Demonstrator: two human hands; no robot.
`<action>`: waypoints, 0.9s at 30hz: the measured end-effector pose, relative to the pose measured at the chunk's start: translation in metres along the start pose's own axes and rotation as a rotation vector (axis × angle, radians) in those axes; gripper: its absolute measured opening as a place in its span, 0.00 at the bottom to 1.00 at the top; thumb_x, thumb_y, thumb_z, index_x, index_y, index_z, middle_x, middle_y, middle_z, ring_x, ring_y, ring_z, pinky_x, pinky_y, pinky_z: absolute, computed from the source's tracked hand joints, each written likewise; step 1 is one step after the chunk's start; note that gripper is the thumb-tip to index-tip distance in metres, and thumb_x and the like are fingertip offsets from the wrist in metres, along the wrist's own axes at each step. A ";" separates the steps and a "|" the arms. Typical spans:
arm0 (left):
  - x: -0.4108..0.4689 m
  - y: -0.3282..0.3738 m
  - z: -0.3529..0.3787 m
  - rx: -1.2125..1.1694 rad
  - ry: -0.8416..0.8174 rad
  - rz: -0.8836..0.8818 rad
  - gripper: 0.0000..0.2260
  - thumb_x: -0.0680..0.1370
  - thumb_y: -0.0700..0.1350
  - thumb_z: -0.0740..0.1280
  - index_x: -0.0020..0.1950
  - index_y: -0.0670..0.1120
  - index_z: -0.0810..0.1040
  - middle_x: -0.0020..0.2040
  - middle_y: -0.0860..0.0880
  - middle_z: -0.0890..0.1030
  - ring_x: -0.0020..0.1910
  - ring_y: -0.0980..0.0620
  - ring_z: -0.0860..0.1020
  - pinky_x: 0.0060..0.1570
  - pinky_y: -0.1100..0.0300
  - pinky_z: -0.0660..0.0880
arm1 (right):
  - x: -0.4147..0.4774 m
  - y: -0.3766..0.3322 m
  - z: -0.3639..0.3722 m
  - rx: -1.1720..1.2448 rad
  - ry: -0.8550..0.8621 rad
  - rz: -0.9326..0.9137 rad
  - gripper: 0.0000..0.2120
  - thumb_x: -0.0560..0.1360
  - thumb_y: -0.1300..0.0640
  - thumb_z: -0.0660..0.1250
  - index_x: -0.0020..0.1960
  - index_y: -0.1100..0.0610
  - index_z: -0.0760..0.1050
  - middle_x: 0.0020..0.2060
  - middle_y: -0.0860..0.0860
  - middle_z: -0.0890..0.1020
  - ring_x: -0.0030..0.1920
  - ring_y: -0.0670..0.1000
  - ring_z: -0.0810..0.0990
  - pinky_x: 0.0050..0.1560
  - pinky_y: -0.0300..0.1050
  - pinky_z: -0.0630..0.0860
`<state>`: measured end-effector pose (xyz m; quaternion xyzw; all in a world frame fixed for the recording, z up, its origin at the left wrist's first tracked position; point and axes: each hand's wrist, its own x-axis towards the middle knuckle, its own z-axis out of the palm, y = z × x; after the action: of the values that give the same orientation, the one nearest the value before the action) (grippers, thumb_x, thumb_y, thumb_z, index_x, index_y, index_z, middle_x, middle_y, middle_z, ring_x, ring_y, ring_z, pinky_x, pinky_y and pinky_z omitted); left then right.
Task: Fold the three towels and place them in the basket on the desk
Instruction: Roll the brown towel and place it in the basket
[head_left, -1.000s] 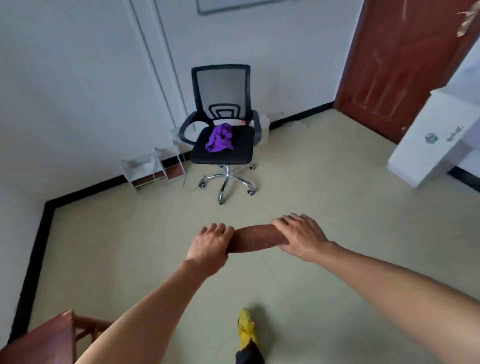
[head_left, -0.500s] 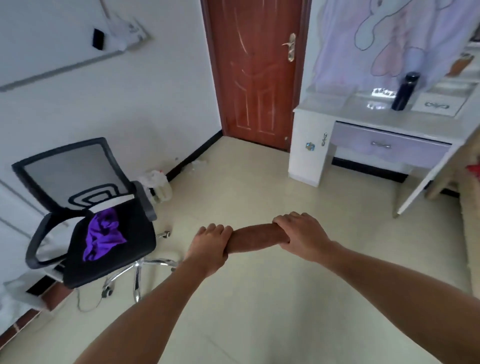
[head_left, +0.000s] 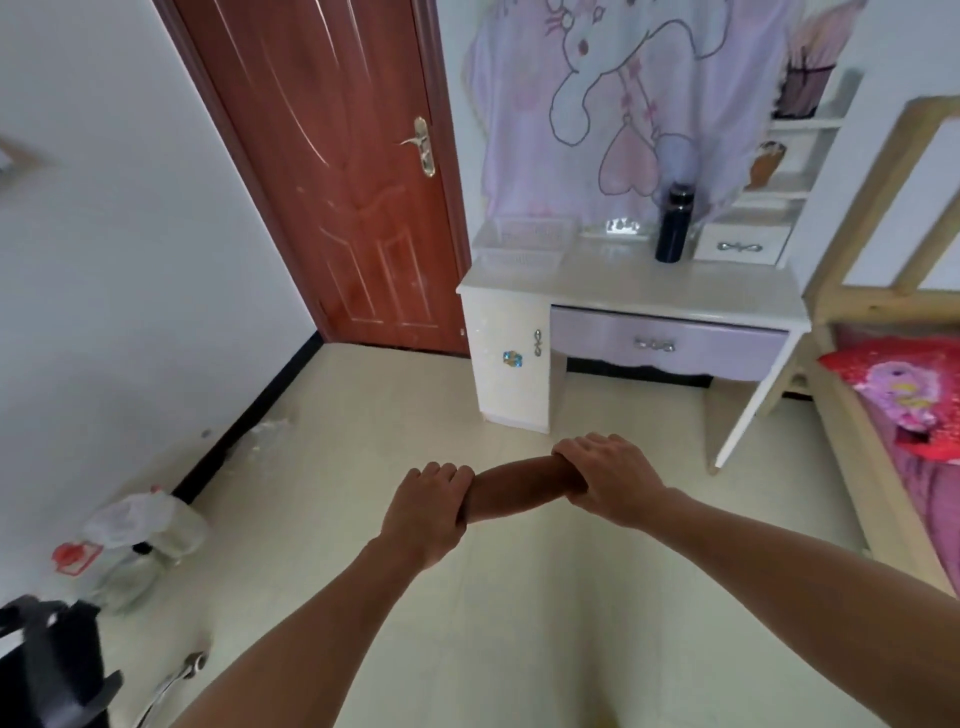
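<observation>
Two bare hands hold one brown towel (head_left: 519, 486), rolled or folded into a tight bundle, out in front of the body above the pale floor (head_left: 467, 623). Left hand (head_left: 426, 512) is wrapped around the bundle's left end, fingers curled over the top; right hand (head_left: 610, 480) is clamped over the right end, knuckles up. Bundle lies roughly level, right end slightly higher, free of any surface. At lower left, part of a black chair (head_left: 47, 670); beside it against the wall, clear plastic bottles (head_left: 140, 551). Farther off, a white desk (head_left: 623, 286) with a lilac drawer stands to the right of a red-brown door (head_left: 332, 171). On the desk's left rear corner sits a pale, see-through basket (head_left: 524, 241), contents not discernible; a dark bottle (head_left: 674, 223) stands well to its right. Bed frame (head_left: 857, 322) at far right.
</observation>
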<state>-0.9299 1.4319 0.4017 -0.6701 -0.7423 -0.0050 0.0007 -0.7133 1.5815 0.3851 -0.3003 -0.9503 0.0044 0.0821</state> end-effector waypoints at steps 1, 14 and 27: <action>0.022 -0.003 -0.004 -0.012 0.007 -0.013 0.15 0.73 0.45 0.64 0.60 0.47 0.73 0.52 0.49 0.79 0.52 0.46 0.75 0.51 0.55 0.69 | 0.020 0.014 -0.003 -0.004 -0.001 -0.006 0.18 0.65 0.49 0.72 0.53 0.51 0.76 0.43 0.48 0.83 0.41 0.52 0.81 0.43 0.47 0.76; 0.284 -0.110 0.003 -0.100 0.047 -0.027 0.14 0.73 0.45 0.64 0.59 0.50 0.72 0.50 0.52 0.78 0.49 0.49 0.74 0.47 0.59 0.66 | 0.272 0.145 0.026 0.066 -0.022 0.026 0.18 0.69 0.49 0.68 0.59 0.50 0.74 0.51 0.48 0.82 0.50 0.53 0.80 0.51 0.45 0.72; 0.549 -0.209 -0.008 -0.482 -0.049 -0.008 0.16 0.69 0.48 0.70 0.56 0.51 0.73 0.48 0.51 0.79 0.46 0.51 0.77 0.44 0.59 0.74 | 0.485 0.257 0.011 0.336 -0.067 0.398 0.21 0.67 0.50 0.72 0.58 0.46 0.72 0.47 0.44 0.80 0.48 0.49 0.77 0.47 0.43 0.71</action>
<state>-1.1934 1.9569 0.4122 -0.6479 -0.7221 -0.1655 -0.1774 -0.9595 2.0693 0.4334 -0.4632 -0.8606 0.1883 0.0969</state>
